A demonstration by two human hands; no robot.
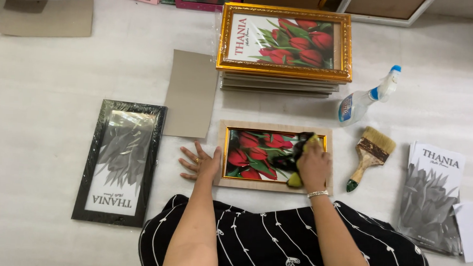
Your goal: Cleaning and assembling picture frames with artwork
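We see two hands at a light wooden picture frame (276, 131) on the white floor (45, 85).

Our eyes start at the right hand (314, 164): its fingers are curled tight on a dark and yellow cloth (296, 155), pressed on the frame's glass over the red flowers. The left hand (200, 162) lies flat on the floor, fingers spread apart, touching the frame's left edge. Near the right side we see a paint brush (370, 155) and a spray bottle (365, 99). A black frame (119, 162) lies to the left. A gold frame (285, 42) tops a stack further up.
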